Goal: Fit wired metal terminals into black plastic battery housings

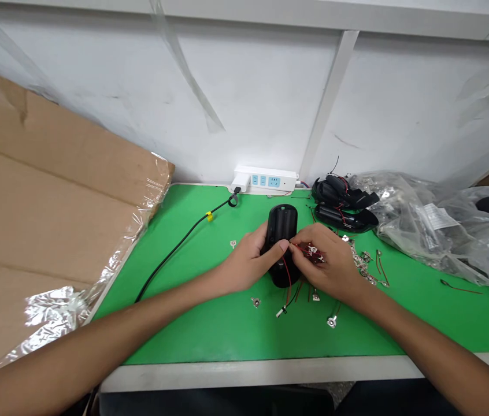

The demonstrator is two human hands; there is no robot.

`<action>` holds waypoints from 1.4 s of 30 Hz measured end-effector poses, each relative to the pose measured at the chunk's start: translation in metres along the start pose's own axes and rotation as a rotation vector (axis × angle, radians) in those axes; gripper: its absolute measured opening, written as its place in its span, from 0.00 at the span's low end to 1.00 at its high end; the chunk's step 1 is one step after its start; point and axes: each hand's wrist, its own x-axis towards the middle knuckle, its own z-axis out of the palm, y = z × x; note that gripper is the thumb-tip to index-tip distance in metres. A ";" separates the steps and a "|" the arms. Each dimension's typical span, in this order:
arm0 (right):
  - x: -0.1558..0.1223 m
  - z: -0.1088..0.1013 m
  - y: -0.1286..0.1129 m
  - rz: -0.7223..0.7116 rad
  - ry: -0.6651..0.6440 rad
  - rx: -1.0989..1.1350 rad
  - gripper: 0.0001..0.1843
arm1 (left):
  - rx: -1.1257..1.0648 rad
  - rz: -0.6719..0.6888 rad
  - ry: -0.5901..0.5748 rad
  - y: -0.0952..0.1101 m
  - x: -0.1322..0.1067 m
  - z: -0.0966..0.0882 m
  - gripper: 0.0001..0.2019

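Note:
My left hand (253, 257) is wrapped round a black plastic housing (282, 222), its thumb lying across the front. The housing is held upright over the green mat, its hollow side facing me. From its lower part hang a red wire (288, 277) and a black wire, ending in a small white connector (281, 312). My right hand (326, 260) pinches at the housing's right edge, beside the left thumb. Red wires and metal contact pieces (312, 251) show among its fingers; exactly what the fingertips grip is partly hidden.
More black housings (344, 208) with wires lie at the back right, beside clear plastic bags (435, 225). Loose metal contacts (363, 263) are scattered on the green mat (210, 329). A power strip (266, 178) with a black cable (175, 248) stands by the wall. Cardboard (54, 190) covers the left.

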 end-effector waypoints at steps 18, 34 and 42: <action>0.003 -0.004 -0.004 0.320 -0.053 0.260 0.04 | -0.474 -0.177 -0.050 -0.010 0.005 0.000 0.30; 0.001 -0.004 -0.001 0.412 -0.123 0.292 0.05 | -0.376 -0.142 0.012 -0.006 0.005 0.002 0.29; 0.004 -0.007 -0.003 0.351 -0.114 0.236 0.04 | -0.313 -0.088 0.007 -0.001 0.004 0.002 0.29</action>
